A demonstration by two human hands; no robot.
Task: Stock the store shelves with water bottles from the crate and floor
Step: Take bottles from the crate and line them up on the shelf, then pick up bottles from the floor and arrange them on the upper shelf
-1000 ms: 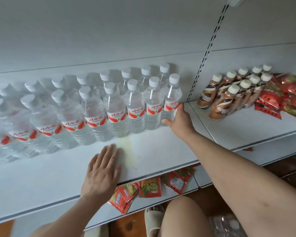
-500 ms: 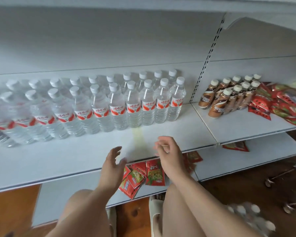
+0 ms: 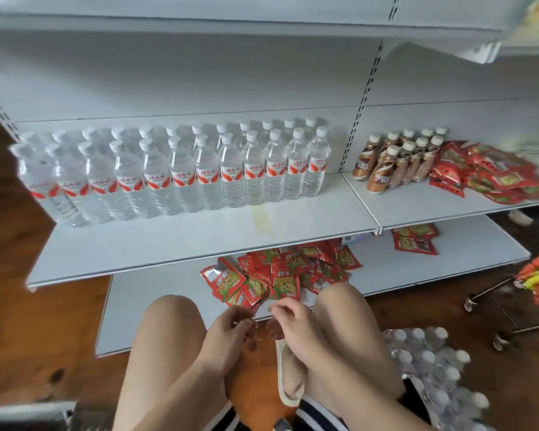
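Shelf: white metal shelf (image 3: 199, 244) carries clear plastic water bottles (image 3: 181, 178) along its far side.
Hands: left hand (image 3: 227, 334) and right hand (image 3: 293, 321) are loosely curled, seemingly empty.
Supply: shrink-wrapped bottle pack (image 3: 433, 362), floor, near right.
Risk: nudging the packed row could topple its neighbours.

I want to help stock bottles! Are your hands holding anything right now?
No. The left hand and the right hand are both loosely curled and hold nothing.

White metal shelving (image 3: 231, 23) fills the view, its plain back panel (image 3: 184, 79) split by a slotted upright (image 3: 360, 110). A yellowish stain (image 3: 262, 219) marks the middle shelf (image 3: 168, 244); a lower shelf (image 3: 156, 306) sits near the reddish-brown wooden floor (image 3: 44, 321). The light is soft and even.
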